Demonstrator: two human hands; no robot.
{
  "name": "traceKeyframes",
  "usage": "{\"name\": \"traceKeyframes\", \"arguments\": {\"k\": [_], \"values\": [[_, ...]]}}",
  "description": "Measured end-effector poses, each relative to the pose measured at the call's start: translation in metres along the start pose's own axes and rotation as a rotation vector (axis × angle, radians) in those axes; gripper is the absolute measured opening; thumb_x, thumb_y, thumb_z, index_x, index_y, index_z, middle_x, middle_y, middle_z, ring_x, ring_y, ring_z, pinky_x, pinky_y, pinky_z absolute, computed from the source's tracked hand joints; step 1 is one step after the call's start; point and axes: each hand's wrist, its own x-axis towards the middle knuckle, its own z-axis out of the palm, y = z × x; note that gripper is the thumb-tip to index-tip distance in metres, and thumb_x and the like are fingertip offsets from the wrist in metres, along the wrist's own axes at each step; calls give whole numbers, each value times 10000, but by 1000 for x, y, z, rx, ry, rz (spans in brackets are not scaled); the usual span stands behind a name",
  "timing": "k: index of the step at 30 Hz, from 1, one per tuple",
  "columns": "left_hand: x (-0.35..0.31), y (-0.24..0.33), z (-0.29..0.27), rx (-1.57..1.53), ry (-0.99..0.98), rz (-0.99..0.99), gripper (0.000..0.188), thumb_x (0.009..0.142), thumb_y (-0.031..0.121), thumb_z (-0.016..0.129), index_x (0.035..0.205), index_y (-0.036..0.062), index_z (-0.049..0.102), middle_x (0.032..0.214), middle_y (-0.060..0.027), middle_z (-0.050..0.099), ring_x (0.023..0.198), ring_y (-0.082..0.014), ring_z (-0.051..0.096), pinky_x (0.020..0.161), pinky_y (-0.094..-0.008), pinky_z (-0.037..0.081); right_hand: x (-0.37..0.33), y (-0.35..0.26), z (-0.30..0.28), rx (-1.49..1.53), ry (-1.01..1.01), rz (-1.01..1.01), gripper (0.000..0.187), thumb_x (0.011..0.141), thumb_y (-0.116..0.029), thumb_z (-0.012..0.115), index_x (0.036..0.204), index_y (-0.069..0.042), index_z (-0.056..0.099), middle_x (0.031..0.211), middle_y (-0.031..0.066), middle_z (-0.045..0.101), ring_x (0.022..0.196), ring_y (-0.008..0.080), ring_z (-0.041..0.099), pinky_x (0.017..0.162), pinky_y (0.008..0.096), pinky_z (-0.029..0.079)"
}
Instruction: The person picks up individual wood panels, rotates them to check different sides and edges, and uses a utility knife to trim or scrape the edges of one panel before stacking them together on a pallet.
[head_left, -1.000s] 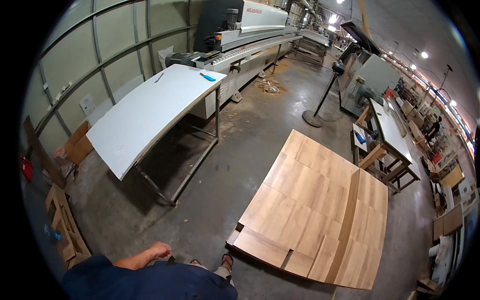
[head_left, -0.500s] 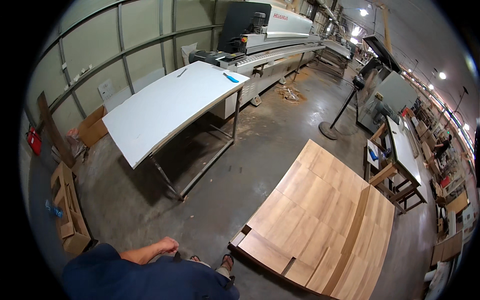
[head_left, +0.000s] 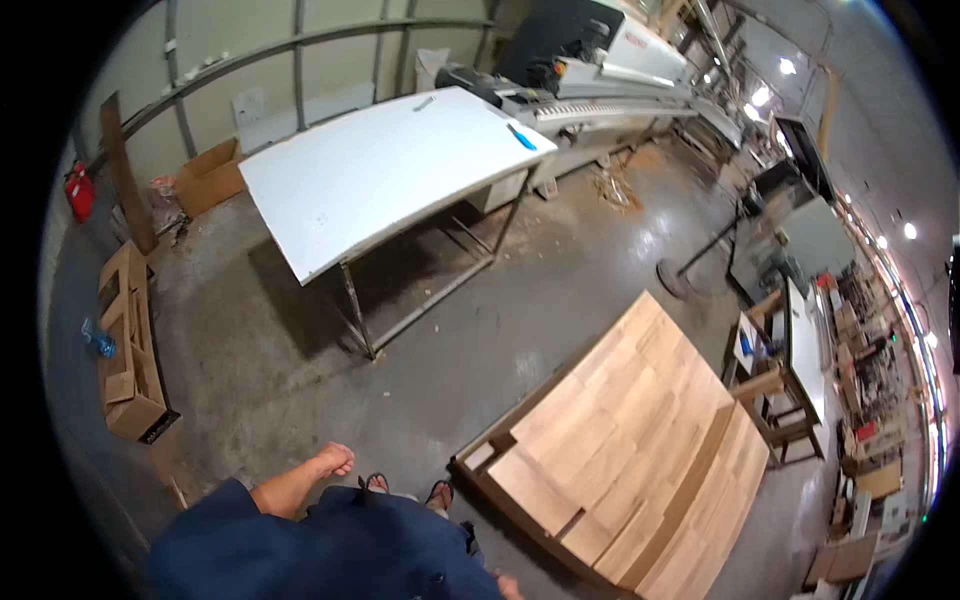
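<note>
My left hand [head_left: 332, 460] hangs over the grey floor at the lower left, its fingers loosely curled with nothing visible in them. Just a small part of my right hand [head_left: 508, 586] shows at the lower edge, beside my hip; its fingers are mostly hidden. To the right of my feet lies a low stack of wood-grain panels [head_left: 610, 410], laid in several pieces with a gap running between two sections. Neither hand touches the stack. Ahead stands a white-topped table [head_left: 390, 165] on a metal frame, bearing a blue-handled tool [head_left: 521, 137] and a small grey wrench-like tool [head_left: 425, 103].
Behind the table runs a long machine [head_left: 620, 105], with scraps [head_left: 615, 188] on the floor beside it. A standing fan's base [head_left: 675, 280] and a workbench [head_left: 803, 340] are at the right. Cardboard boxes [head_left: 135, 350] and a red fire extinguisher [head_left: 79, 192] line the left.
The view has shifted, so the table sits farther right and higher. The panels appear nearer the lower edge. Part of my right hand has come into view; my left hand still hangs with curled fingers.
</note>
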Motion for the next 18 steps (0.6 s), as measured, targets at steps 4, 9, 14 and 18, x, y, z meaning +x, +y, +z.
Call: {"name": "traceKeyframes", "arguments": {"k": [4,9,14,18], "values": [[-6,-34,-4,-210,6,-75,118,832,120,540,828,18,599,702,-72,596,547,-146,572,444,-264,489,-18,-31,2,206,77,-86,295,853,-205,452,679,-10,588,577,111,563,420,198,432,402,300,323],[9,-106,-11,-223,71,-90,121,827,119,548,793,11,592,666,-80,596,569,-180,580,484,-302,507,-25,-90,36,115,-72,-266,195,889,-228,507,870,-42,561,634,61,557,469,159,489,452,290,441],[-1,-135,-26,-28,24,13,112,828,107,531,815,14,593,670,-82,599,570,-178,577,516,-320,515,-43,-111,78,69,-102,-305,224,887,-286,519,878,-68,571,703,41,588,576,143,550,571,286,477],[0,-118,-44,-21,12,49,112,829,98,518,832,17,594,673,-84,601,570,-176,575,542,-334,521,-48,-95,91,12,-93,-275,248,896,-304,520,916,-62,570,711,44,594,585,144,561,576,293,482]]}}
